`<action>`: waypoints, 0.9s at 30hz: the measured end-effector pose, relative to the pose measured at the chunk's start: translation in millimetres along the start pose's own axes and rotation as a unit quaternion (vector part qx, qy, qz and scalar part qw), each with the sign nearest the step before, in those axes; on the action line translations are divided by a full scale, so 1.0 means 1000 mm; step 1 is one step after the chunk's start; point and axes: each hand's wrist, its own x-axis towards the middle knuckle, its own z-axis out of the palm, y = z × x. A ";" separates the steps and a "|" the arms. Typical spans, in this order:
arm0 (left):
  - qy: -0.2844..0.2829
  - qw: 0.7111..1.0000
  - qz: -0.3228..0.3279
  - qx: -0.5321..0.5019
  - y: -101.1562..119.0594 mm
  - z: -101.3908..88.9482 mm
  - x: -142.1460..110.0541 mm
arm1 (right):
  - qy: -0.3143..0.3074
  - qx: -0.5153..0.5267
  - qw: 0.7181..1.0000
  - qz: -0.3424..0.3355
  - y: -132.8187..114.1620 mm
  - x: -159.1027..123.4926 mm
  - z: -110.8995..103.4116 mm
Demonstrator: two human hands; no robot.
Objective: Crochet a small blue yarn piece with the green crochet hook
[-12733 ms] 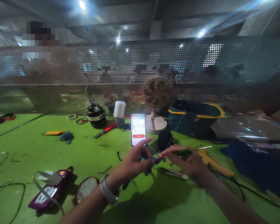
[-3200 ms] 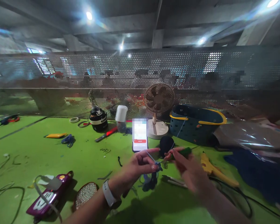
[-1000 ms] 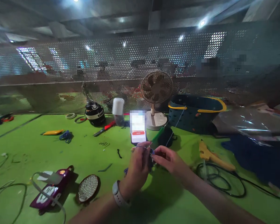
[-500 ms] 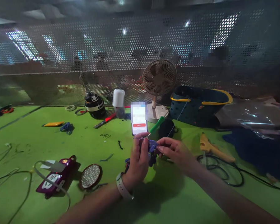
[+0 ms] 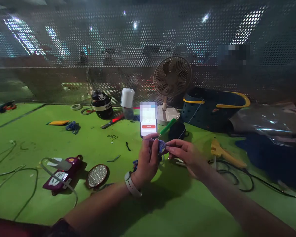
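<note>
My left hand [image 5: 148,159], wearing a pale watch band, is closed around a small purple-blue crocheted piece [image 5: 162,146]. From the opposite side, my right hand [image 5: 186,154] pinches the edge of that piece between thumb and fingertips. A crochet hook with a green handle [image 5: 168,127] slants up and away, its thin metal shaft running down to my left fingertips; its tip is hidden. Darker blue crocheted work [image 5: 135,164] shows beside my left wrist. Behind my right hand sits a dark ball of yarn [image 5: 177,131].
A lit phone [image 5: 148,126] stands before the fan [image 5: 172,77]. The dark basket [image 5: 207,113] is at back right, the yellow glue gun [image 5: 227,156] with its cord nearer. To the left are a power bank [image 5: 61,176], a round studded disc [image 5: 97,175] and a utility knife [image 5: 112,121].
The view has tilted down slightly, so the table things sit higher. The crocheted piece has turned a little between my hands; both hands keep their hold.
</note>
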 end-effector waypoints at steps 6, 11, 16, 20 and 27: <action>0.003 1.000 0.017 0.024 -0.001 0.002 -0.001 | 0.033 -0.012 0.999 0.010 0.005 0.001 0.005; 0.004 1.000 0.004 0.008 -0.001 0.002 0.000 | 0.030 0.015 0.999 0.010 0.005 0.001 0.006; 0.017 1.000 -0.019 -0.002 -0.002 0.003 0.000 | 0.012 0.042 0.999 0.011 0.006 0.003 0.006; 0.015 0.999 -0.030 -0.020 -0.002 0.004 0.001 | 0.006 0.058 0.998 0.021 0.007 0.003 0.006; 0.013 1.000 -0.016 0.004 -0.003 0.003 0.001 | 0.023 0.057 0.997 0.042 0.002 0.002 0.007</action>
